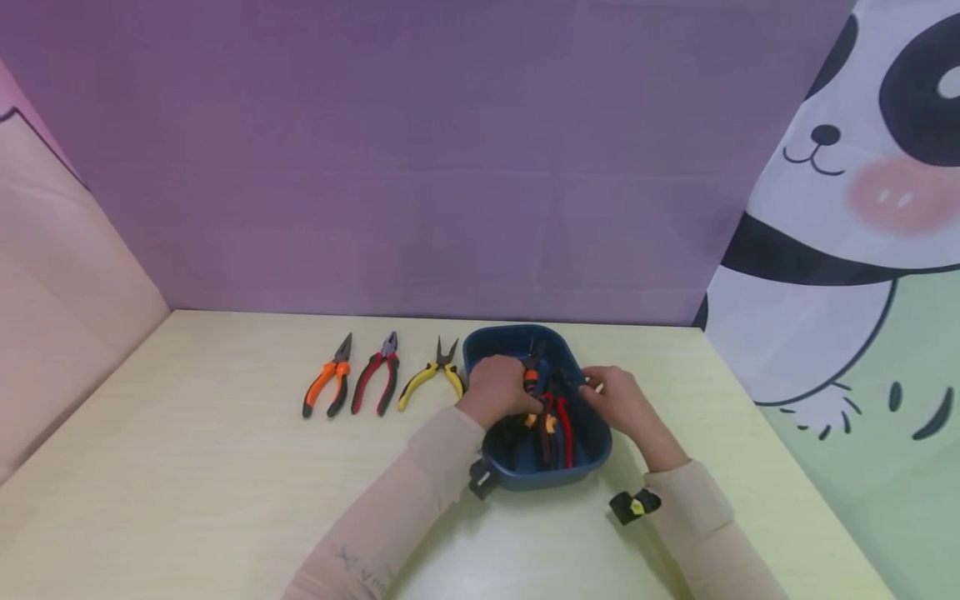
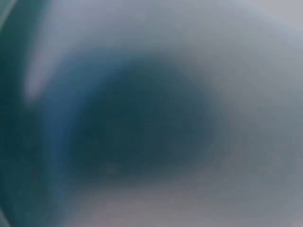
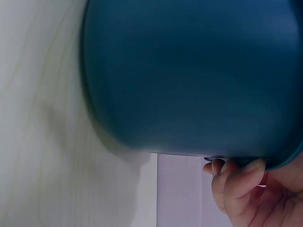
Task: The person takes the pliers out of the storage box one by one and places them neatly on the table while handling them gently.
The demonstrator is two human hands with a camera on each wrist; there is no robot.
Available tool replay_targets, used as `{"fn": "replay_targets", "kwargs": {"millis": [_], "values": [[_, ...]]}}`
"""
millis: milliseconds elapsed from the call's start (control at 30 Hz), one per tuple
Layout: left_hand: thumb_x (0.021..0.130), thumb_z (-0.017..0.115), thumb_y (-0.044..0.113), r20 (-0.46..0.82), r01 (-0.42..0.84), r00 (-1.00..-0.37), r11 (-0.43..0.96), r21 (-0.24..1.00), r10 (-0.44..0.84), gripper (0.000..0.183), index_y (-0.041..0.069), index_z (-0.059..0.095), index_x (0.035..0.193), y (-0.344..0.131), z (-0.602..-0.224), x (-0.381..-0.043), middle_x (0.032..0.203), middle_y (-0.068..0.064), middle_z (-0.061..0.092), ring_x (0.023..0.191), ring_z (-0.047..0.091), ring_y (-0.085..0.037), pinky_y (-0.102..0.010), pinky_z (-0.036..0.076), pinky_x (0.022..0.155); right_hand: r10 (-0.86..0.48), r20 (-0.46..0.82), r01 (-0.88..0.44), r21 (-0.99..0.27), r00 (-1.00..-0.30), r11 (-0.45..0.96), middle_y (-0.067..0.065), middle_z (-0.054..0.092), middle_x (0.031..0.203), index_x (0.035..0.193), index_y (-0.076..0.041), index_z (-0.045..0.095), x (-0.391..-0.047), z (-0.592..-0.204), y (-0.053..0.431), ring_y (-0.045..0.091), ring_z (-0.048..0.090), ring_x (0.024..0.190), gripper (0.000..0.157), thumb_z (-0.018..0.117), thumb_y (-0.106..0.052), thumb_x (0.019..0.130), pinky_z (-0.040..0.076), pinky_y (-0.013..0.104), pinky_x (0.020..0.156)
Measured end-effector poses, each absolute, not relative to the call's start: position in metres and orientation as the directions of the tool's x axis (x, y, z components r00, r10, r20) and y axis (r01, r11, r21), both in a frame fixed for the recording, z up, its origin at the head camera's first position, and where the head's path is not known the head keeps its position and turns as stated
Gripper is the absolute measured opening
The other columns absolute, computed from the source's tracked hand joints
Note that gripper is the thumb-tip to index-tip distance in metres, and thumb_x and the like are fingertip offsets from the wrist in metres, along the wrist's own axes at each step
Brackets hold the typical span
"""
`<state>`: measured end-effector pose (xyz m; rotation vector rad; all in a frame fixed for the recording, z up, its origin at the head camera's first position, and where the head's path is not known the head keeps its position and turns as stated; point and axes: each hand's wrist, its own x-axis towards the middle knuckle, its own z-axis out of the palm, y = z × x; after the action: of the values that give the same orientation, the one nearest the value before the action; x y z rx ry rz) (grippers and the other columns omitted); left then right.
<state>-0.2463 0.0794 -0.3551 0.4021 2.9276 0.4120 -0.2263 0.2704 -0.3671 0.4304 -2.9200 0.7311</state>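
A deep blue bin (image 1: 551, 480) stands on the table, holding several pliers, among them a pair with red handles (image 1: 565, 433). My left hand (image 1: 498, 387) reaches over the bin's left rim, down among the pliers. Its fingertips are hidden, so whether it grips a tool cannot be seen; the left wrist view is only a blur. At the right rim my right hand (image 1: 618, 402) holds the bin, and in the right wrist view its curled fingers (image 3: 244, 182) pinch the edge.
Left of the bin three pliers lie in a row: orange-and-black pliers (image 1: 330, 379), red-and-black pliers (image 1: 377, 375) and yellow-handled pliers (image 1: 432, 375) with spread jaws. A purple wall (image 1: 420, 167) rises behind the pale wooden table (image 1: 187, 467). A panda print (image 1: 825, 208) covers the right wall.
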Motion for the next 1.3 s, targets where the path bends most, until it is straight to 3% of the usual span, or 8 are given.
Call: {"fn": "replay_targets", "kwargs": {"millis": [1300], "values": [[0.074, 0.074, 0.050, -0.112, 0.280, -0.938, 0.905, 0.320, 0.329, 0.043, 0.011, 0.061, 0.087, 0.066, -0.326, -0.228, 0.078, 0.000, 0.059, 0.073, 0.053, -0.018, -0.029, 0.043, 0.062, -0.254, 0.167, -0.302, -0.442, -0.953, 0.844, 0.016, 0.067, 0.079, 0.109, 0.011, 0.061, -0.228, -0.369, 0.273, 0.019, 0.061, 0.062, 0.027, 0.057, -0.002, 0.086, 0.050, 0.035, 0.059]]}}
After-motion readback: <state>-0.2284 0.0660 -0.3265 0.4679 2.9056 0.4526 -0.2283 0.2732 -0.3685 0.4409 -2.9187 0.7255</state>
